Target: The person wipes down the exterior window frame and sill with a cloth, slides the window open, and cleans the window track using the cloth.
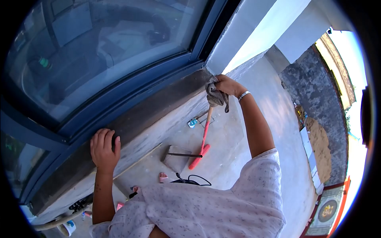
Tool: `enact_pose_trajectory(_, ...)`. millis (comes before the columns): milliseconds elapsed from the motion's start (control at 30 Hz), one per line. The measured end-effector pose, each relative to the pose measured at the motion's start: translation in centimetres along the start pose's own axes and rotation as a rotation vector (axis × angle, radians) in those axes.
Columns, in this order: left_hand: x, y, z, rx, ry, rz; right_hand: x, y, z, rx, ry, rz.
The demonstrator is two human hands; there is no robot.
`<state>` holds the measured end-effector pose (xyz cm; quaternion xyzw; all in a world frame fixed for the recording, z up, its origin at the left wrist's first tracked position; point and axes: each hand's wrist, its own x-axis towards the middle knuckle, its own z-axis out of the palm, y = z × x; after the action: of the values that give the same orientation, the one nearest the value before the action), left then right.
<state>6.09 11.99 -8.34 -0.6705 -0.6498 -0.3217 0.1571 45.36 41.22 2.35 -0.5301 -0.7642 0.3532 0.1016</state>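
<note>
A crumpled grey cloth [214, 94] hangs from my right hand [228, 86], whose fingers are closed round its upper part. The cloth is by the far end of the dark window sill [158, 97], next to the white wall corner. On the near part of the sill rests my left hand [104, 148], fingers bent over the surface beside the blue window frame [131, 81]; a small dark thing shows between its thumb and fingers, too hidden to name. Below the cloth, a red-handled broom [199, 156] stands out against the pale floor.
On the floor are a grey block [177, 159] with a dark bar across it, a black cable [200, 177] and a small blue and white item [192, 123]. A white bucket [66, 228] is at the lower left. A sand heap [318, 146] lies outside at the right.
</note>
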Motion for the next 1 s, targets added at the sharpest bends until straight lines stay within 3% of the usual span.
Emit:
enact_pose_trajectory(33,0.0,0.0,0.0,-0.001,-0.001,0.002,-0.3,0.2,-0.4,0.135,0.028,-0.045)
enact_pose_trajectory(100,0.0,-0.1,0.0,0.003,0.004,0.014,0.8,0.6,0.5,0.103,0.065,-0.102)
enact_pose_trajectory(167,0.1,-0.2,0.0,0.013,-0.003,0.013,3.6,0.0,3.1,-0.044,0.418,-0.079)
enact_pose_trajectory(200,0.1,-0.1,0.1,0.013,-0.011,0.010,2.8,-1.2,3.0,0.117,0.348,-0.044)
enact_pose_trajectory(233,0.1,-0.1,0.0,0.017,-0.011,0.010,5.1,0.4,4.7,-0.080,0.399,-0.109)
enact_pose_trajectory(267,0.1,-0.1,0.0,0.017,-0.018,0.006,5.5,-1.0,9.1,-0.380,0.586,-0.123)
enact_pose_trajectory(333,0.1,0.0,0.1,0.011,-0.024,0.004,5.2,-2.1,10.9,-0.381,0.623,-0.172)
enact_pose_trajectory(367,0.1,0.1,0.3,0.018,-0.028,0.013,4.6,-2.1,12.9,-0.393,0.710,-0.313)
enact_pose_trajectory(400,0.0,0.0,0.2,0.048,-0.016,0.003,3.8,-3.1,12.9,-0.360,0.685,-0.276)
enact_pose_trajectory(467,0.2,0.1,0.5,0.031,-0.003,0.022,0.8,-4.7,14.6,-0.161,0.540,-0.520)
enact_pose_trajectory(500,-0.1,-0.1,0.2,0.045,0.005,0.013,0.6,-5.1,14.6,-0.160,0.522,-0.494)
enact_pose_trajectory(567,0.0,-0.1,0.2,0.048,0.011,0.025,-2.3,-6.4,16.1,-0.087,0.284,-0.641)
enact_pose_trajectory(600,-0.1,-0.1,0.2,0.044,0.002,0.024,-3.7,-6.9,15.9,-0.087,0.284,-0.642)
enact_pose_trajectory(667,-0.1,-0.4,-0.2,0.065,0.007,0.013,-5.1,-7.6,14.8,0.165,-0.126,-0.364)
enact_pose_trajectory(700,0.0,-0.2,0.0,0.041,-0.005,0.014,-5.3,-7.0,14.2,0.165,-0.125,-0.365)
enact_pose_trajectory(767,-0.2,-0.1,0.0,0.037,-0.015,-0.012,-4.4,-5.5,13.2,0.194,0.138,-0.539)
enact_pose_trajectory(833,-0.1,-0.1,0.2,0.025,0.022,0.025,-2.0,-2.6,10.7,0.510,0.299,-0.447)
enact_pose_trajectory(900,0.2,0.1,0.7,0.040,0.018,0.021,0.0,-1.9,6.8,0.353,0.450,-0.181)
enact_pose_trajectory(967,0.0,-0.1,0.2,0.025,0.026,0.024,4.4,1.1,7.5,-0.177,0.662,-0.044)
enact_pose_trajectory(1000,0.0,0.0,0.1,0.017,0.034,0.016,4.4,0.9,7.4,-0.139,0.620,-0.036)
